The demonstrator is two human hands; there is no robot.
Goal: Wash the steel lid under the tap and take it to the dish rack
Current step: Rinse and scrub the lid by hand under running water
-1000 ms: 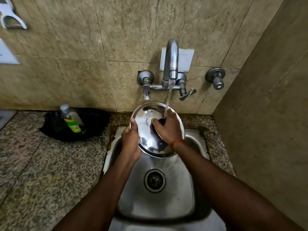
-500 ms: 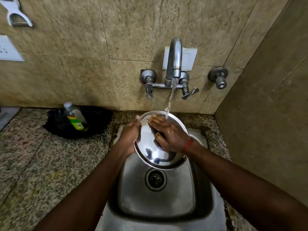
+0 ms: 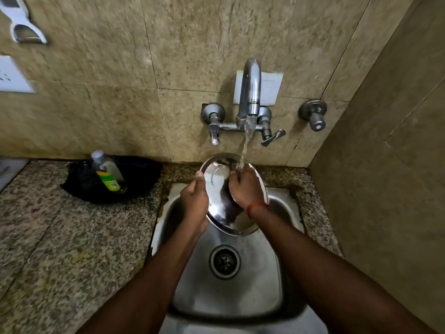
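Head view looks down on a steel sink (image 3: 286,208) set in a speckled stone counter (image 3: 72,237). The left hand (image 3: 195,201) is curled around the steel lid (image 3: 216,179) at its nine-o'clock rim, thumb on the shiny face and fingers hidden behind. The right hand (image 3: 246,189) lies flat and loosely spread on the face of the lid, palm pressed against the metal, fingertips up near twelve o'clock; a red thread (image 3: 256,207) circles its wrist. The lid is held tilted above the back half of the basin, its top edge leaning toward the wall. A stream of water (image 3: 246,143) falls from the tap (image 3: 250,92) and lands on the right hand's fingers and the lid's upper rim. The drain (image 3: 224,261) sits at six o'clock from the lid, well apart, between the two forearms. At nine o'clock from the sink, on the counter against the wall, a soap bottle (image 3: 107,171) with a green and yellow label leans inside a black bag (image 3: 144,174). A separate valve (image 3: 314,115) sticks out of the tiles at three o'clock from the tap.
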